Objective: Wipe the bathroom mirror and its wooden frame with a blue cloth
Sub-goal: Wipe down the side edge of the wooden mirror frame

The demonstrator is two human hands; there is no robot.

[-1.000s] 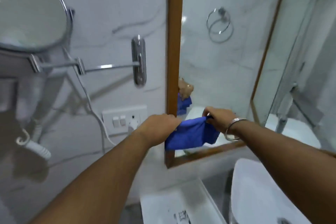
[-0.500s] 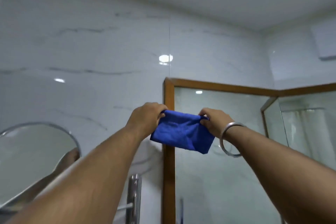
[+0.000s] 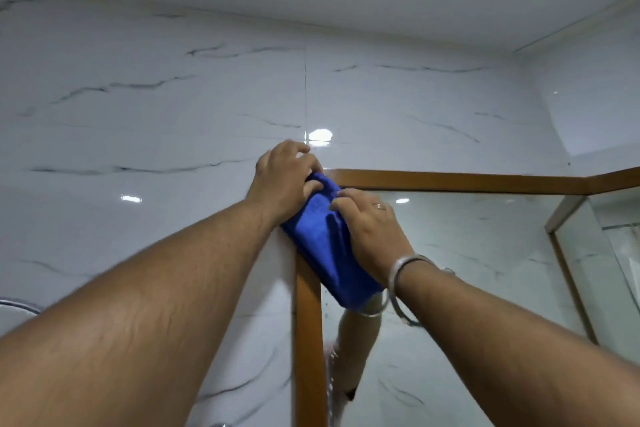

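Observation:
The blue cloth (image 3: 325,236) is bunched over the top left corner of the mirror's wooden frame (image 3: 308,340). My left hand (image 3: 282,184) grips its upper end against the corner. My right hand (image 3: 370,232), with a ring and a metal bangle at the wrist, presses the cloth onto the mirror (image 3: 467,270) glass just right of the frame's left rail. The frame's top rail runs right from the cloth. A forearm is reflected in the glass below the cloth.
White marble-look wall tiles (image 3: 156,149) surround the mirror, with the ceiling close above. A second framed mirror panel (image 3: 602,270) meets the first at the right corner. The rim of a round mirror (image 3: 17,305) shows at the lower left edge.
Both hands carried the cloth up from the frame's bottom left corner to its top left corner. The cloth was stretched between them in the air; now it is pressed on the frame and glass.

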